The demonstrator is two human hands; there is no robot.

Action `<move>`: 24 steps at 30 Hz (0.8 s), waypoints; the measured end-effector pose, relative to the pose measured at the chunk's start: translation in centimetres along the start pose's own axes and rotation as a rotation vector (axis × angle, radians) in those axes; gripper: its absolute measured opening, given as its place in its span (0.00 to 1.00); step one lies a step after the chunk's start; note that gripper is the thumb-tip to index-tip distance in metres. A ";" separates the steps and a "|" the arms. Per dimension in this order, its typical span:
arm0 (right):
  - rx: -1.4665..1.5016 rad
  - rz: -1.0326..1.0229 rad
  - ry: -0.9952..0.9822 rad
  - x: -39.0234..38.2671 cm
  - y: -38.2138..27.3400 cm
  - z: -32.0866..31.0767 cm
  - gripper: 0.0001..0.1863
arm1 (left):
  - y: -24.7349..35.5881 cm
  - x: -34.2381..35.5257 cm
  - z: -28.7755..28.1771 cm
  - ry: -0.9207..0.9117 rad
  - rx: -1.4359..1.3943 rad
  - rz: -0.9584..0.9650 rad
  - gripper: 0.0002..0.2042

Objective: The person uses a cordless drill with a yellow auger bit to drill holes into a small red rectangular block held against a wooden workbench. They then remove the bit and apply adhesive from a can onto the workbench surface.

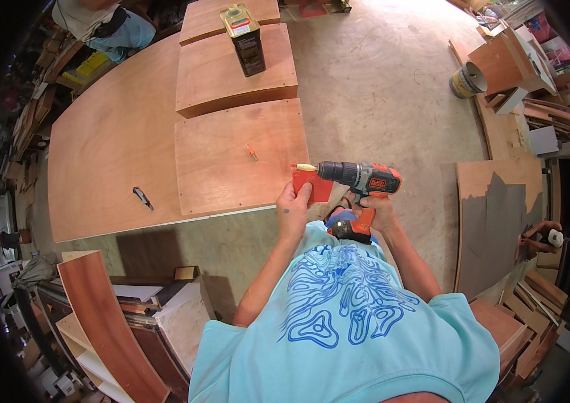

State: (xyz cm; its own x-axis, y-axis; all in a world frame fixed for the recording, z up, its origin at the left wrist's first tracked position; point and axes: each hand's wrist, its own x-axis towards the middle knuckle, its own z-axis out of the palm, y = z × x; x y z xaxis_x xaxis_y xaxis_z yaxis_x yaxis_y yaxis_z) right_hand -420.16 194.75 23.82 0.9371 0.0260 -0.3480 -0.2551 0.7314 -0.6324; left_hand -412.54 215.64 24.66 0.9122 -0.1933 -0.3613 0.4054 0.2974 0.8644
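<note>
My left hand (pixel 293 201) pinches a flat red piece (pixel 318 191) with its thumb across the face. At the upper edge of that piece, a small cream cylindrical bit (pixel 306 167) sits at the nose of a black and orange cordless drill (pixel 365 176). My right hand (pixel 377 209) grips the drill's handle. Under and beyond my hands, a plywood panel (pixel 224 181) carries a small orange item (pixel 252 152), too small to make out, and on the larger board (pixel 103 161) to the left lies a utility knife (pixel 142 197).
A metal can (pixel 243 47) stands on a plywood box (pixel 204 87). A bucket (pixel 468 80) and leaning boards (pixel 466 242) line the right. Board stacks (pixel 107 322) rise at my lower left. Another person (pixel 103 23) is at the upper left. Concrete floor (pixel 379 80) runs between.
</note>
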 end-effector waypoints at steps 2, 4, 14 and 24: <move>0.001 -0.015 -0.043 0.3 -0.1 0.0 0.20 | -0.4 0.6 0.0 0.001 0.087 -0.009 0.09; 0.001 -0.018 -0.059 0.4 0.0 0.0 0.19 | -0.6 0.6 -0.1 0.023 0.182 -0.016 0.08; -0.021 0.034 -0.003 0.3 0.1 -0.7 0.19 | -0.7 0.7 0.1 0.066 0.667 0.253 0.07; 0.018 -0.021 -0.003 0.2 0.7 -0.4 0.20 | -1.1 -1.0 -1.8 0.164 0.800 0.315 0.08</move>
State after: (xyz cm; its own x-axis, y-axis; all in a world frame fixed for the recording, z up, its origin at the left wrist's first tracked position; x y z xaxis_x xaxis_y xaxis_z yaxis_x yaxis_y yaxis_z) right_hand -420.24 194.95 23.02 0.9430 0.0119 -0.3327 -0.2307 0.7438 -0.6273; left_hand -413.85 217.15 23.44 0.9968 -0.0571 -0.0566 0.0256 -0.4425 0.8964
